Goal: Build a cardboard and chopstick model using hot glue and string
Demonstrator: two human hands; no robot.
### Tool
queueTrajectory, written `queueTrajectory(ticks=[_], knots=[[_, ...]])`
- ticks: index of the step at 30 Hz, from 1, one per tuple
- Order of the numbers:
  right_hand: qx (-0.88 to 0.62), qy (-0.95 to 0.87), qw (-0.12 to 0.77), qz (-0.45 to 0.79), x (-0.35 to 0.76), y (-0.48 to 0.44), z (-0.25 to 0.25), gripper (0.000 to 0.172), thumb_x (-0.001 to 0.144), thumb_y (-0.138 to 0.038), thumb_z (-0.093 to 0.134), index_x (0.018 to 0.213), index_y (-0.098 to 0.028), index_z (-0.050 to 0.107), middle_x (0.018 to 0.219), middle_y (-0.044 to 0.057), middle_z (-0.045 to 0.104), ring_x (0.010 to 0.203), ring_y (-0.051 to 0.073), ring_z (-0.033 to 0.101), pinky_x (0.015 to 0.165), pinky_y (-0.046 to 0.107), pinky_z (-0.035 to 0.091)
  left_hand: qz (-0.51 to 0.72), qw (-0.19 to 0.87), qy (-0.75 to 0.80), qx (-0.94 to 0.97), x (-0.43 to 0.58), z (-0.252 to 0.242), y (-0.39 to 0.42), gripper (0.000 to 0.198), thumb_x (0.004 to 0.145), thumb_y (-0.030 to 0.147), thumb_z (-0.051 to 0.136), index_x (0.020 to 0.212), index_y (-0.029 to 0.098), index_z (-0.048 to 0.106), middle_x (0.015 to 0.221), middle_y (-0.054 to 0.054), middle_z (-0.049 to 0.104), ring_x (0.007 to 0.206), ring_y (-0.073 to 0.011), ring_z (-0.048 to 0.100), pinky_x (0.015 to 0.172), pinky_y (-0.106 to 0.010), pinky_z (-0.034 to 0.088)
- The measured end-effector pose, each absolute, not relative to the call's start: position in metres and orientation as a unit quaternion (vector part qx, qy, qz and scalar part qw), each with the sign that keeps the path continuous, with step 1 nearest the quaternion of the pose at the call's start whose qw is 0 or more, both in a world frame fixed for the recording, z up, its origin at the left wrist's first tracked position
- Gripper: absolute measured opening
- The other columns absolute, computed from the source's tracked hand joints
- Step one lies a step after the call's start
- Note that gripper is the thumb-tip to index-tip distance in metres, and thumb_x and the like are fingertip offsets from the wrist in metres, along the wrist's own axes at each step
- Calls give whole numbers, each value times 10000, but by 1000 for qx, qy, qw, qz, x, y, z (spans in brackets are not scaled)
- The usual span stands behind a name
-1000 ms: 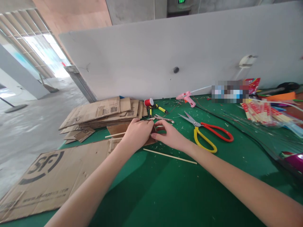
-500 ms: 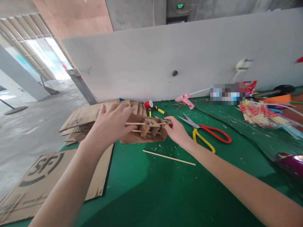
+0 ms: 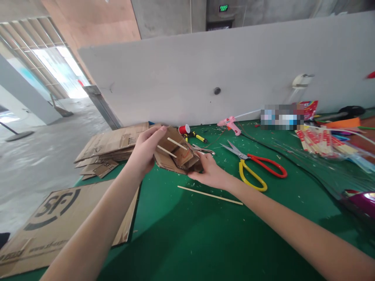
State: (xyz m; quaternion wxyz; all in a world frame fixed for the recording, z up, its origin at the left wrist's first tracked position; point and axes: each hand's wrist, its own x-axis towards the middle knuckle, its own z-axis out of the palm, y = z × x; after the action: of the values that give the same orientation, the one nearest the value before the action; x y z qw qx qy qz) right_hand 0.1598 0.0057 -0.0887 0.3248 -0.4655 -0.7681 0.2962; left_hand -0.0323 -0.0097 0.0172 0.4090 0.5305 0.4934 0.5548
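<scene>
Between my two hands a small cardboard structure (image 3: 168, 160) is held tilted above the green table. Two thin wooden sticks (image 3: 177, 143) run out of its inner cardboard piece toward the left. My left hand (image 3: 148, 150) is closed on its left end, thumb along the upper edge. Around the right end wraps my right hand (image 3: 208, 169), its fingers partly hidden by the cardboard. A loose wooden stick (image 3: 210, 195) lies on the table just below.
Scissors with red and yellow handles (image 3: 249, 164) lie open at right, near a pink glue gun (image 3: 230, 125) with a dark cord. Behind the structure are a red spool (image 3: 184, 129) and pliers (image 3: 199, 136). Cardboard sheets (image 3: 111, 142) are stacked left; wrapped stick bundles (image 3: 315, 141) lie far right.
My left hand has come down and taken hold of the structure's left end. The structure has been lifted and tipped, its right end lower, and my right hand has shifted its grip.
</scene>
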Motion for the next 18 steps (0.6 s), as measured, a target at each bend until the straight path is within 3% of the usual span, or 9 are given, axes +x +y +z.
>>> queueTrajectory(ticks=[2,4,9,12,14,15,18], knots=[[-466,-792,317,234,165,7,-83,698,730,-422,693,1365,-209,496,1305,172,434,1321,373,341,1084,574,315,579,412,485,510,-31,15,-8,335,745,491,671,837,171,630,719,-21,664,681,-187,661,559,-248,495],[-434,-809,334,211,169,9,-79,619,760,-430,675,1312,-190,531,1348,177,413,1345,357,334,1113,557,290,599,409,473,501,-29,13,-6,352,740,502,674,847,169,640,724,-24,670,687,-185,666,570,-249,499],[-378,-780,401,297,167,12,-73,685,832,-365,620,1434,-191,343,1298,142,560,1199,261,546,1031,461,429,633,397,450,490,-24,8,-3,519,742,648,625,868,146,645,804,-77,688,755,-214,679,583,-267,498],[-384,-759,431,302,166,17,-78,402,874,-250,521,1273,-200,496,1165,95,652,1067,223,621,968,413,467,643,419,381,515,-19,-1,-3,697,765,787,459,1065,174,602,1080,-132,664,966,-279,664,716,-354,542],[-417,-725,465,290,165,24,-87,250,891,-239,472,1123,-194,554,1122,96,663,1063,227,616,968,419,461,629,392,324,588,-15,-13,-3,807,716,814,502,1292,249,468,1333,-137,533,1183,-323,564,865,-428,525],[-434,-707,481,282,165,28,-91,221,901,-250,455,1088,-195,559,1118,100,662,1075,232,607,971,425,456,604,361,310,639,-12,-20,-4,907,664,781,608,1387,291,361,1434,-133,432,1283,-340,479,952,-460,486],[-450,-696,499,254,164,36,-103,248,921,-255,409,1106,-202,565,1113,105,658,1084,238,591,971,432,449,507,262,346,745,-3,-40,-5,1253,556,545,841,1512,319,63,1564,-152,156,1426,-389,242,1124,-546,309]])
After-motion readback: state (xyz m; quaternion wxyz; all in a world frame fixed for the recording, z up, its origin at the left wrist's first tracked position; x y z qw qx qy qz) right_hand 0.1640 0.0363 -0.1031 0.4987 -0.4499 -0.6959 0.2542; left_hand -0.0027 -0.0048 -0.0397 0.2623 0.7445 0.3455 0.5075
